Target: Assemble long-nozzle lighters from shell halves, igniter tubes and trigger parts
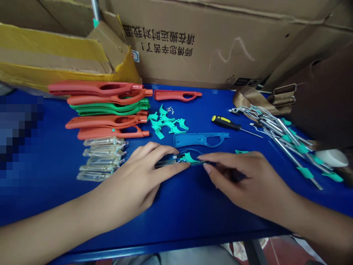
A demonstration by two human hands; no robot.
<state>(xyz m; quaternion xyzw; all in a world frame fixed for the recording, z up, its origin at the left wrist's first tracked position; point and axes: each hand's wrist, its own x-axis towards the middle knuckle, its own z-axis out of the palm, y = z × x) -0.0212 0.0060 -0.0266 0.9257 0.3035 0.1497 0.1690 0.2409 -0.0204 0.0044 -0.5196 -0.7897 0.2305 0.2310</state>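
Note:
A blue lighter casing half (196,150) lies on the table between my hands, with a teal trigger (189,158) set in it. My left hand (150,167) grips the casing's left part, its index finger and thumb on either side, covering much of it. At the narrow right end, my right hand (234,171) pinches the casing between thumb and index finger. Whether a small part is also in that pinch I cannot tell. Just behind lies another blue casing half (190,140). Loose teal triggers (162,123) are heaped beyond it, beside tiny metal springs (170,109).
At left are stacked red, orange and green lighter casings (110,109) and several clear fuel tanks (96,162). A red casing half (176,95), screwdriver (226,123), wired metal tubes (286,141) and brown strap (252,97) lie around. Cardboard boxes (209,44) wall the back.

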